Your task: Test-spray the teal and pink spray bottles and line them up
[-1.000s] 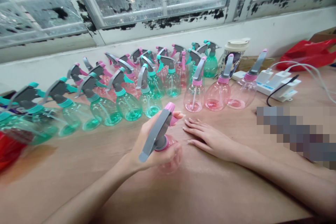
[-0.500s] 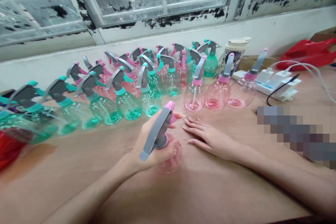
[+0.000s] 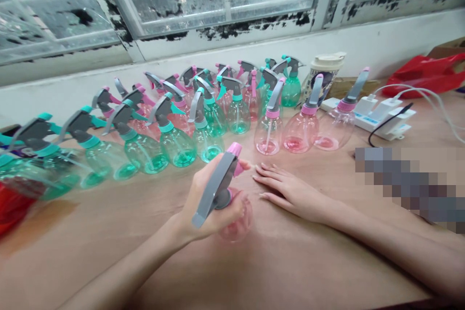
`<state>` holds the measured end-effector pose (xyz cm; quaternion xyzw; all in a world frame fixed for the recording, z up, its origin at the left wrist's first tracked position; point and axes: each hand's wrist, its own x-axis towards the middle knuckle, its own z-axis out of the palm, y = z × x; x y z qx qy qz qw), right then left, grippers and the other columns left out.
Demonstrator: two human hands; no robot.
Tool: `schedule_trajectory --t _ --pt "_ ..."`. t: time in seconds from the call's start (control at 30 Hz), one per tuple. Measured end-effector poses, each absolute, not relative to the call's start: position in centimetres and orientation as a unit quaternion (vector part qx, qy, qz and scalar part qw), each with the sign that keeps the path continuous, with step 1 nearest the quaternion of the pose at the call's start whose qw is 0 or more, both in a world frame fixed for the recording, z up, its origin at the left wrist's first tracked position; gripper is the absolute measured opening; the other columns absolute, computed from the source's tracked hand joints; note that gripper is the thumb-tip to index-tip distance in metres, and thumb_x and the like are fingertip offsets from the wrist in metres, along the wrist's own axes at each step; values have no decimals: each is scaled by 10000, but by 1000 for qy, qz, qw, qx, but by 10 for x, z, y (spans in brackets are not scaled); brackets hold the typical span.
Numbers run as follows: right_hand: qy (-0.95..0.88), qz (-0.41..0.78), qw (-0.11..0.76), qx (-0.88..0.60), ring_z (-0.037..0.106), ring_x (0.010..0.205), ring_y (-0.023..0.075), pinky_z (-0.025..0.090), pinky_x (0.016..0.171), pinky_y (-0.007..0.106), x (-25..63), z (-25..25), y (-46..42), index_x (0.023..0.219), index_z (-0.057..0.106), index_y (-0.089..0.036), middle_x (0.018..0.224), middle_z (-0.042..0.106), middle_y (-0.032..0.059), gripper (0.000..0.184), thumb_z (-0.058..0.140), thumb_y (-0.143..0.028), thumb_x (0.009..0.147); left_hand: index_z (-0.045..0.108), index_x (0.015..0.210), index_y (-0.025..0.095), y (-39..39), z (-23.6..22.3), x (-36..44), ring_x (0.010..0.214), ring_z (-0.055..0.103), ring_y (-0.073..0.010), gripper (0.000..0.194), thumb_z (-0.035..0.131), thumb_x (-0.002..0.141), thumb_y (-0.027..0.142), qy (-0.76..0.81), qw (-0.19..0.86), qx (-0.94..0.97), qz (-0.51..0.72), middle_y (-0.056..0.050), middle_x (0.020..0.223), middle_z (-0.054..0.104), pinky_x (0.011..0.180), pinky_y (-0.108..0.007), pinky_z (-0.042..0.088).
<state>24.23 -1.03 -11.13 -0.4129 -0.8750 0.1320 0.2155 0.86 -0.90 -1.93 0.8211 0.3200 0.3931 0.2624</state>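
My left hand (image 3: 207,203) is closed around the neck of a pink spray bottle (image 3: 238,225) with a grey head and pink nozzle. Its fingers reach the pink trigger (image 3: 239,168), and the thumb lies across the bottle's shoulder. The bottle stands at the middle of the table, partly hidden by the hand. Just right of it, my right hand (image 3: 286,186) lies flat on the wood, fingers stretched out, holding nothing. Beyond the hands stand 3 clear pink spray bottles (image 3: 301,128) and, further left, a row of green spray bottles (image 3: 178,147).
More pink and green bottles crowd the back by the wall. A lidded paper cup (image 3: 322,75), a white power strip (image 3: 387,118) with cables and a red plastic bag (image 3: 423,75) sit at the back right. Another red bag (image 3: 16,208) is at the left edge. A blurred-out patch covers the right side.
The fingers of my left hand at the trigger have drawn in slightly, and the bottle's head has shifted a little. My right hand has stayed still.
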Motion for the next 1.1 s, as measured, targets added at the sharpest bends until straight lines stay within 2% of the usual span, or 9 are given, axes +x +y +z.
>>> schedule_trajectory --t 0.1,0.2,0.37,0.57,0.67,0.77,0.9,1.0,1.1 --pt "-871 138 227 -412 333 1415 276 279 1165 510 243 -112 -10 1413 489 -191 1498 426 110 502 460 -440 978 443 1346 231 -7 -24 10 1127 621 -248 632 644 751 163 259 280 826 414 -100 1265 618 972 -414 526" --pt "-870 140 228 -413 334 1415 276 283 1163 507 243 -112 -10 1412 491 -198 1501 421 107 503 454 -450 979 431 1381 230 -8 -25 10 1177 607 -257 678 659 749 140 255 277 828 416 -106 1282 620 1015 -430 504" --pt "-874 133 214 -414 331 1416 283 283 1161 510 242 -110 -10 1412 489 -161 1509 404 122 524 418 -462 988 445 1380 225 -11 -20 12 1210 599 -277 674 655 744 149 273 273 823 417 -110 1291 627 1046 -459 486" --pt "-873 142 223 -410 336 1413 284 282 1164 496 243 -110 -9 1409 496 -170 1499 420 128 526 439 -470 980 493 1302 213 -13 -17 13 1209 603 -277 550 659 779 248 293 260 821 414 -109 1270 647 1055 -442 477" --pt "-873 146 222 -408 333 1414 287 275 1167 493 242 -109 -8 1413 490 -168 1501 416 132 545 452 -485 971 475 1314 223 -14 -14 12 1207 596 -283 553 638 800 345 302 262 820 409 -108 1285 635 1044 -443 480" --pt "-874 142 218 -410 329 1416 288 267 1169 493 242 -108 -8 1409 494 -149 1497 419 145 558 455 -490 968 433 1355 240 -15 -10 10 1133 624 -297 631 574 825 553 315 277 816 398 -125 1312 605 982 -462 511" --pt "-875 133 212 -414 338 1414 272 267 1168 491 240 -106 -8 1405 497 -162 1496 424 138 544 442 -488 973 460 1342 263 -19 -8 3 1079 628 -311 721 534 788 718 334 287 796 415 -120 1251 621 933 -467 518" --pt "-875 133 217 -412 348 1409 274 277 1161 500 239 -107 -7 1398 504 -177 1493 430 134 529 450 -484 971 432 1359 272 -26 -9 -7 1096 606 -319 702 582 793 659 346 277 803 398 -116 1230 617 948 -483 494" --pt "-878 130 218 -405 360 1402 287 284 1155 496 238 -108 -6 1387 513 -135 1488 429 165 538 448 -473 973 374 1381 307 -37 -8 -22 1068 607 -292 657 639 810 493 379 214 828 355 -98 1251 593 901 -444 513"
